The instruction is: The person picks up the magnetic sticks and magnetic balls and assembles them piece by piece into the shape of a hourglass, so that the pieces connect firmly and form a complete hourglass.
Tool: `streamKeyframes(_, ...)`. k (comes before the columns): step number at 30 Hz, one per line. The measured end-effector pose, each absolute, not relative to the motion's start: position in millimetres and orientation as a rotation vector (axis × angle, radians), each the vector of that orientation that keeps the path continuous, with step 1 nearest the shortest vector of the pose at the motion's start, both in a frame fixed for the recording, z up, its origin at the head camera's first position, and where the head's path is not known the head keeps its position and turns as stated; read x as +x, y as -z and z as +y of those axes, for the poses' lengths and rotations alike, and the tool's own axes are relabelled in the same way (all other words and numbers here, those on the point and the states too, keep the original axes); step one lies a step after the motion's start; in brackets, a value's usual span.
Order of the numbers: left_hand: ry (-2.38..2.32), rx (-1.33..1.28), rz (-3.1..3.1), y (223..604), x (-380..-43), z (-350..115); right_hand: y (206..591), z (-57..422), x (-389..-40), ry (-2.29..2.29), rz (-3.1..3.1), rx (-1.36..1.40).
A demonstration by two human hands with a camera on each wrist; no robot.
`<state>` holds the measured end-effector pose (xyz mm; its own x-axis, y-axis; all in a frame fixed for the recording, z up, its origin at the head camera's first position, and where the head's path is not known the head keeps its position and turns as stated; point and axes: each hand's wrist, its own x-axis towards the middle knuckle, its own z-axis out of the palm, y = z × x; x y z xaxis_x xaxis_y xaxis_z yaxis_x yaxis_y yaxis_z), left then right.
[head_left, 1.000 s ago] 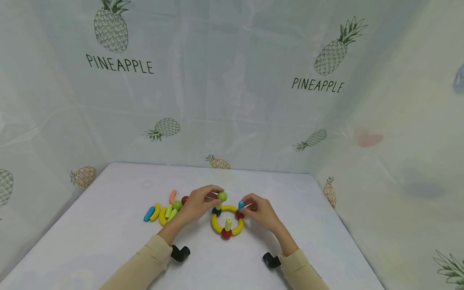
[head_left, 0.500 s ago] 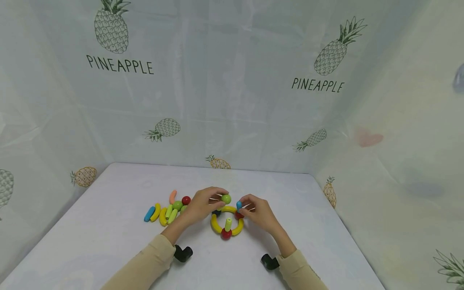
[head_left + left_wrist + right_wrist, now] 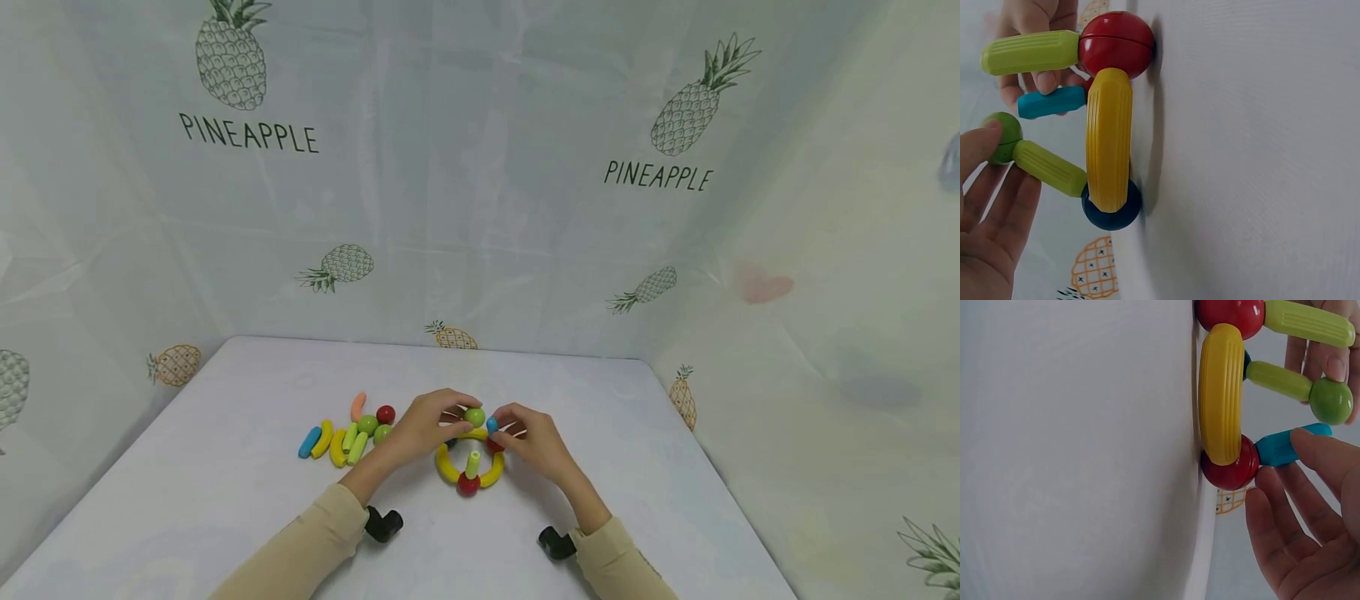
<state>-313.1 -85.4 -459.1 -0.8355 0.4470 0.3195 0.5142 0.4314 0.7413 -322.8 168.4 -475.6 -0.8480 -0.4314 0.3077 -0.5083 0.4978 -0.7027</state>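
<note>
My left hand (image 3: pixel 426 427) pinches a green ball (image 3: pixel 475 417) between fingers and thumb. That ball sits on the tip of a light green rod (image 3: pixel 1050 169), which leans from a dark blue ball (image 3: pixel 1112 219). Across from it, my right hand (image 3: pixel 534 442) pinches a short blue rod (image 3: pixel 1277 449) joined to a red ball (image 3: pixel 1232 467) and tilted towards the green ball; a gap separates the two. Curved yellow rods (image 3: pixel 447 464) link the balls into a ring on the table. At the front, another light green rod (image 3: pixel 472 464) stands on a second red ball (image 3: pixel 468 485).
Loose pieces lie at the left: a blue rod (image 3: pixel 309 442), a yellow curved rod (image 3: pixel 322 439), an orange rod (image 3: pixel 358 407), a red ball (image 3: pixel 386 414) and several green pieces. Black wrist-camera parts (image 3: pixel 384 526) show by both sleeves. A pineapple-print curtain hangs behind the white table (image 3: pixel 450 558).
My left hand has moved right and slightly down with the green ball, tilting its rod inward. My right hand has tipped the blue rod a little to the left. The ball-to-rod gap has narrowed.
</note>
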Motion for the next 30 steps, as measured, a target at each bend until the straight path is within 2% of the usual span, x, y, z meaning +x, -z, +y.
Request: streamKeyframes(30, 1.343, -0.853, -2.595, 458.4, -311.9, -83.7, 473.6, 158.7, -318.9, -1.212, -2.654, 0.830)
